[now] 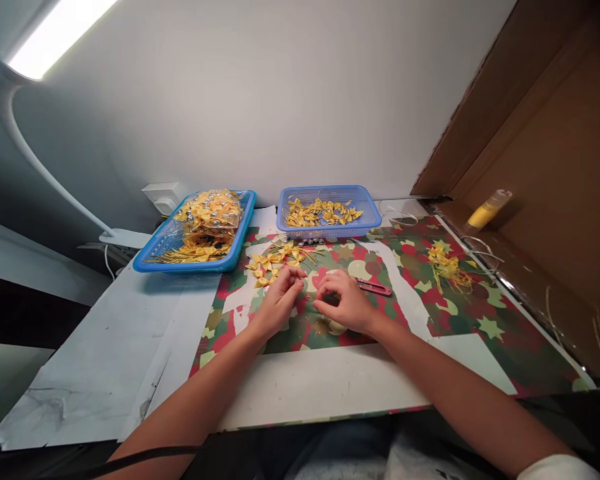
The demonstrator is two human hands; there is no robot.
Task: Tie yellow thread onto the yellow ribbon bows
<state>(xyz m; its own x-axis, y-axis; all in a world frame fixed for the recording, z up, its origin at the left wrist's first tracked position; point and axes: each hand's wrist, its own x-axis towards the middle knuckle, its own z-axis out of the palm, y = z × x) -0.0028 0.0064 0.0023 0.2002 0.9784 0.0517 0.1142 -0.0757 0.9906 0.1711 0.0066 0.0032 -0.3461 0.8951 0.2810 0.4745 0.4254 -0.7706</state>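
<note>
Left hand [280, 297] and right hand [349, 303] curl near pointy yellow flowers [267, 261]; I can't tell if either grips something.

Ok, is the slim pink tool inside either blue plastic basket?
No, the slim pink tool lies on the camouflage-patterned sheet beside the right hand.

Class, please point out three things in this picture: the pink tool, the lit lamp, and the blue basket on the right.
Pink tool [381, 290]: head view, on its body.
Lit lamp [63, 39]: head view, on its glowing strip.
Blue basket [330, 233]: head view, on its front wall.
</note>
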